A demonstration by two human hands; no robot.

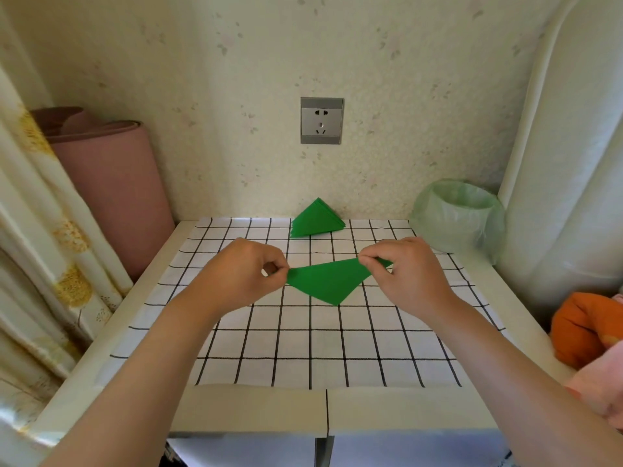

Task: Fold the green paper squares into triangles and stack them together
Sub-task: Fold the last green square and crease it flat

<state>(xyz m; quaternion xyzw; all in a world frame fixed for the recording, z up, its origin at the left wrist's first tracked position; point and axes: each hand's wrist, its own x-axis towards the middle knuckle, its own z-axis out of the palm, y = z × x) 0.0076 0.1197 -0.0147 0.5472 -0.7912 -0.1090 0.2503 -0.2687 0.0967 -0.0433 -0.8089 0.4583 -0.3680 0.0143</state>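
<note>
Above cloth (303,338): left fingers (274,268), right fingers (368,259) pinch one green paper (323,281); one stack (317,221) behind.

We see only two bare limbs of the person, and nothing is worn on either that we can make out. The left hand (242,274) and the right hand (408,274) are uncovered, as are the left forearm (151,365) and the right forearm (505,365), all the way down to where the bottom edge cuts them off. The wide lens makes both forearms look broad near us and slimmer toward the wrists. The fingernails are too small for us to describe.
</note>
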